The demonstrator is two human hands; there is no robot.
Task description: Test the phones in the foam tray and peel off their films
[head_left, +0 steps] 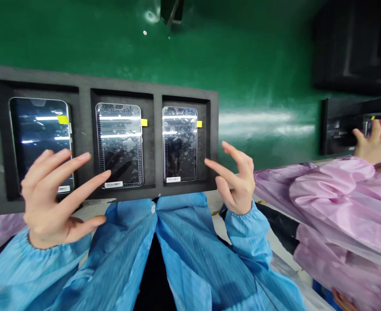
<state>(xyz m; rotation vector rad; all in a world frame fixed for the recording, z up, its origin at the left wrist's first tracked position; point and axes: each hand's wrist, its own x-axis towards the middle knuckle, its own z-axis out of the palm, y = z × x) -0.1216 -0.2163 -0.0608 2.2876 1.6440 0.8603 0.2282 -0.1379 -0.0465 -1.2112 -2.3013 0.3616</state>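
A black foam tray (119, 86) with several compartments lies along the near edge of the green table. Three phones show whole or nearly so in it: a left phone (38, 138), a middle phone (119, 147) and a right phone (179, 144), each with a yellow tab and a white barcode label. My left hand (54, 198) hovers with spread fingers over the left phone's lower part, its index fingertip near the middle phone's lower left corner. Holding nothing, my right hand (236, 179) is beside the tray's right end, fingers apart, index fingertip close to the rim.
On the right a co-worker in a pink smock (333, 185) has a hand (378, 140) over another black tray (333, 129). A large dark object (352, 47) stands at the back right. A dark stand-like piece (173, 13) is at the far edge of the green table (258, 65).
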